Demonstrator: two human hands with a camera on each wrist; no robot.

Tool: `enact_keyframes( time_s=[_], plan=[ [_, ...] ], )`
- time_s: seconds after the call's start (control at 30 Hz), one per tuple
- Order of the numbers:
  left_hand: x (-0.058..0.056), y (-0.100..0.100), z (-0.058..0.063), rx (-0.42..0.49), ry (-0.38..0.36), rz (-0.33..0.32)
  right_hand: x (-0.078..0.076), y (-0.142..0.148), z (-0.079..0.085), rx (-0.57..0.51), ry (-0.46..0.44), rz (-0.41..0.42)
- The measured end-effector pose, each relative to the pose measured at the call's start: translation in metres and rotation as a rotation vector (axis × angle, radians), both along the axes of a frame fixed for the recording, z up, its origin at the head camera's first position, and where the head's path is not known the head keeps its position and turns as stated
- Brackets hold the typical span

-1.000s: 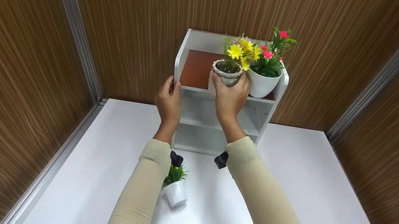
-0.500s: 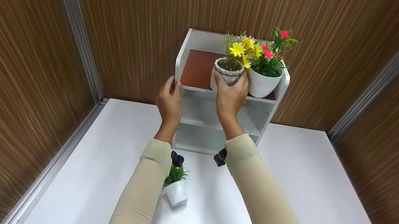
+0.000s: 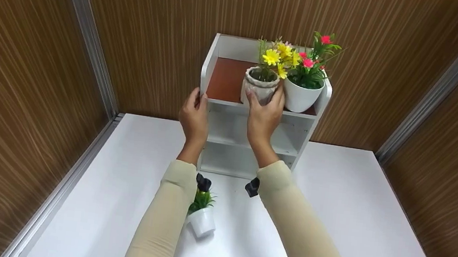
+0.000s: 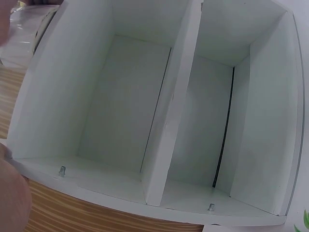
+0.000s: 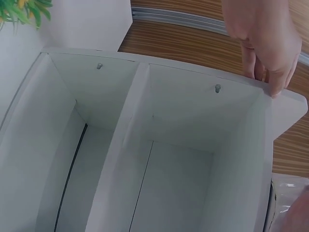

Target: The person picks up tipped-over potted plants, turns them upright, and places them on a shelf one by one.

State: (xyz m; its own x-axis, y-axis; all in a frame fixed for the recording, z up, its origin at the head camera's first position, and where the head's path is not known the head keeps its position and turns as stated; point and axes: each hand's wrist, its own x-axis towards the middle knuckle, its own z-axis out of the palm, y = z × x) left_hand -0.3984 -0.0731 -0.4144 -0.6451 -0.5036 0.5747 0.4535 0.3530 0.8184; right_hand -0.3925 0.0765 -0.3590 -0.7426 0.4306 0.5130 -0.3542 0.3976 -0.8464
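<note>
A white shelf unit (image 3: 249,141) with a brown top board (image 3: 227,78) stands against the back wall. My left hand (image 3: 194,118) grips the front edge of its left side panel; the right wrist view shows fingertips of that hand (image 5: 268,43) at the panel. On the top board, toward the front, my right hand (image 3: 265,117) holds a greyish-white flowerpot (image 3: 260,90) with yellow flowers, thumb on the front and fingers along the right side. Close to its right, a larger white flowerpot (image 3: 302,98) with pink-red flowers stands upright. Both wrist views look into the lower compartments.
A small white flowerpot (image 3: 202,222) with green leaves lies tipped on the white table (image 3: 344,210), partly behind my left forearm. Wood-patterned walls (image 3: 157,42) enclose the back and both sides. Small metal pegs (image 4: 211,207) stick out inside the shelf's side.
The flowerpot with yellow flowers has shifted very slightly right and back. My right thumb has slid lower on its front. My left hand stays at the side panel.
</note>
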Motion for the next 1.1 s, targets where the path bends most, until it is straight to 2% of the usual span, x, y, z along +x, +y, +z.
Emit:
enact_keyframes(
  time_s=[0.23,0.5,0.7,0.9,1.1],
  plan=[
    [0.0,0.001,0.0,-0.005,-0.006,0.005,0.016,0.004,-0.007,0.017,0.038,0.014],
    [-0.001,0.0,-0.001,0.008,0.015,-0.01,0.055,0.007,-0.03,0.049,0.064,0.101],
    [0.0,-0.001,-0.002,0.003,0.023,-0.007,0.086,0.008,-0.061,0.093,0.065,0.2],
    [0.0,-0.002,-0.002,-0.002,0.041,-0.002,0.112,0.007,-0.1,0.074,-0.07,0.333],
    [0.0,-0.001,-0.001,0.0,0.037,-0.009,0.139,0.005,-0.148,0.094,-0.198,0.396]
  ],
)
